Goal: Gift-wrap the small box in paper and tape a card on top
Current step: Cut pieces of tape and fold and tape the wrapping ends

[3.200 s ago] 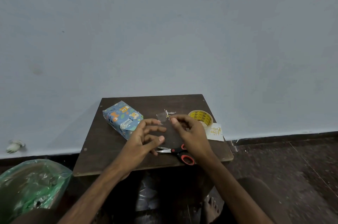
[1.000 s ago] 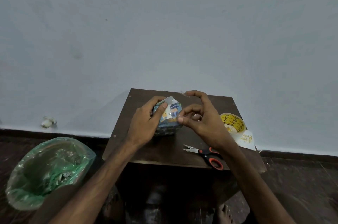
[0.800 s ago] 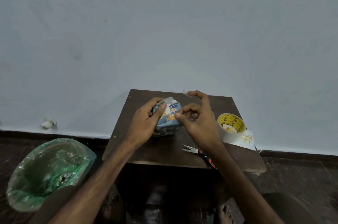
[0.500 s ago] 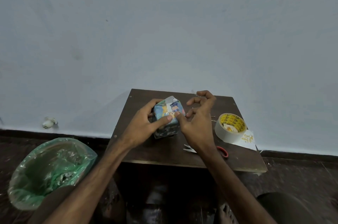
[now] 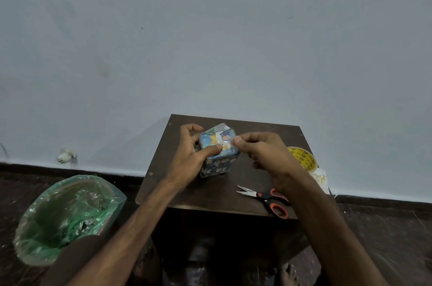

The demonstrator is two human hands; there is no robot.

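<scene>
The small box [image 5: 218, 159], wrapped in blue cartoon-print paper, stands on end on the dark wooden table [image 5: 177, 190]. My left hand [image 5: 192, 157] grips its left side, thumb pressing on the folded top flap. My right hand [image 5: 261, 152] has curled fingers at the box's top right edge, pinching what looks like a clear piece of tape [image 5: 226, 144] on the flap. A white flap tip sticks up at the far top edge. The small white card [image 5: 320, 180] lies at the table's right edge, behind my right wrist.
A roll of tape with a yellow core [image 5: 304, 159] sits right of my right hand. Scissors with red and black handles [image 5: 268, 199] lie near the table's front edge. A bin lined with a green bag [image 5: 65, 218] stands on the floor at left.
The box went from lying at the table's back left to standing on end between my hands. My right hand has moved onto the top flap with the tape, fingers now curled lower.
</scene>
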